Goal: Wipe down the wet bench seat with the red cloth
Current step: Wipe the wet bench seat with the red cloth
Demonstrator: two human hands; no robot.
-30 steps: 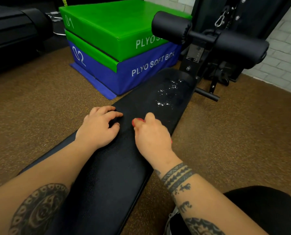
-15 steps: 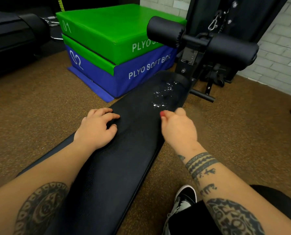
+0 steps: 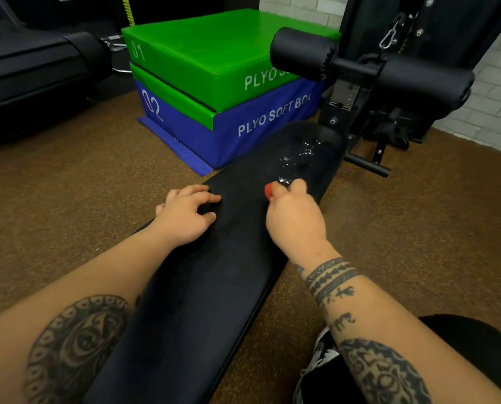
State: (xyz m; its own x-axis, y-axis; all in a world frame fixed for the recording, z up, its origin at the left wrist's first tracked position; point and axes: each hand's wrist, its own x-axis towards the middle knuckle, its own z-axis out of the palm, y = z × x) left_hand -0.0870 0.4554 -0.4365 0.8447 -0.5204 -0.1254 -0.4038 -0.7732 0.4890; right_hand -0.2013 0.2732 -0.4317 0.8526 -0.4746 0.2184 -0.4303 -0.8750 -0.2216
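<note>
The blue plyo box (image 3: 243, 132) at 12 o'clock reads "PLYO SOFT BOX" in white, with "02" on its end. The green plyo box (image 3: 214, 48) stacked on it shows "01" and "PLYO S", the rest hidden behind a black foam roller pad (image 3: 301, 52). The black padded bench seat (image 3: 214, 287) runs from 6 o'clock towards 1 o'clock, where a puddle (image 3: 298, 158) glistens at its far end. The right hand (image 3: 295, 220) is closed round the red cloth (image 3: 269, 190), only a small bunched bit showing past the knuckles, just at the puddle's near edge. The left hand (image 3: 185, 217) rests on the seat at 9 o'clock of the right, fingers bent, holding nothing.
</note>
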